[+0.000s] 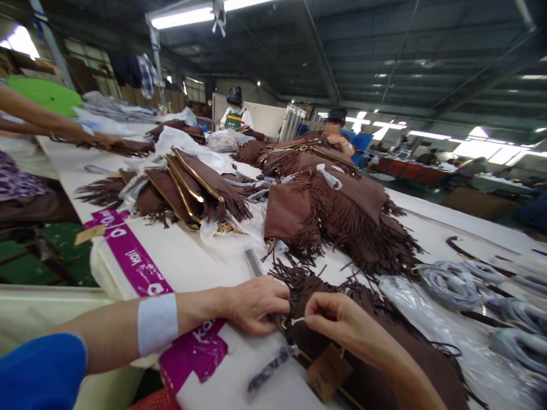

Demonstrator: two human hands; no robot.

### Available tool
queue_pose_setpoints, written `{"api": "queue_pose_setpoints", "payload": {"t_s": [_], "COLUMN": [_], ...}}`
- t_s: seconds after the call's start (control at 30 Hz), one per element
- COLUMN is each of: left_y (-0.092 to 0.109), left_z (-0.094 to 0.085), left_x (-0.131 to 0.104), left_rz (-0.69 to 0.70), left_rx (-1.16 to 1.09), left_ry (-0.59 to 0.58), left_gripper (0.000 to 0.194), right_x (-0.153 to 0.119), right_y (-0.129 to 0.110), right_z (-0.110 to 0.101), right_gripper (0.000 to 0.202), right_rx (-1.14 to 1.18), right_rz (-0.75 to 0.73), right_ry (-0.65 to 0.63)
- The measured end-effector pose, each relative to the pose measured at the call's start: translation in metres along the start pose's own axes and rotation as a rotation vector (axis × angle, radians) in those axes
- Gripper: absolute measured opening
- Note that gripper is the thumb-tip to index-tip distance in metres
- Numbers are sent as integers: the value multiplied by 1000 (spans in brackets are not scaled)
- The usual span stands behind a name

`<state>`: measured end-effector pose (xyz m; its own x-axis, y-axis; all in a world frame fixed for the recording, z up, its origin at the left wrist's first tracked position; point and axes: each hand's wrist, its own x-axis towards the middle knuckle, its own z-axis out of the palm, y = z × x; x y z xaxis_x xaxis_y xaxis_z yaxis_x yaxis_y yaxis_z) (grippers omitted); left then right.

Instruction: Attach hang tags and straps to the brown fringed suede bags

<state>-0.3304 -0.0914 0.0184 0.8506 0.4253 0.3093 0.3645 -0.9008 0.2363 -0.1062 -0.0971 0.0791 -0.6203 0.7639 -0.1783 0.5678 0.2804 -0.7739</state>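
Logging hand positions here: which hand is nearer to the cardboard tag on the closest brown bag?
Right. The right hand pinches a white strip just above the tag; the left hand is farther off, up and left of it.

The bags and their fringe are dark brown; the trim along their edges is shiny gold; the tape is purple with white lettering; the tag is tan; the near sleeve is bright blue; the tabletop is white; the apron is green with an orange stripe; the cloth at far left is patterned in purple.
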Motion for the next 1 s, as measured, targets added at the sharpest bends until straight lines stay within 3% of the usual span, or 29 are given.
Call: {"api": "queue_pose_setpoints", "payload": {"t_s": [0.1,0.23,0.43,0.57,1.0], "left_y": [-2,-5,-7,-5,-6], "left_z": [1,2,-1,-9,-11], "left_x": [-1,-2,-4,-5,-8], "left_rz": [-35,-66,-95,-90,-75], "left_rx": [-33,-33,-53,-68,-93], "left_ry": [33,8,22,22,49], "left_gripper": [8,11,21,10,14], "right_x": [2,3,6,6,8], "right_y": [-1,-2,-7,-10,-11], "right_z": [3,9,17,20,32], "right_gripper": [14,16,18,17,17], "right_rx": [-28,-122,-325,-417,-618], "right_rz": [22,16,-101,-165,-203], "right_ry": [-3,51,156,199,152]}}
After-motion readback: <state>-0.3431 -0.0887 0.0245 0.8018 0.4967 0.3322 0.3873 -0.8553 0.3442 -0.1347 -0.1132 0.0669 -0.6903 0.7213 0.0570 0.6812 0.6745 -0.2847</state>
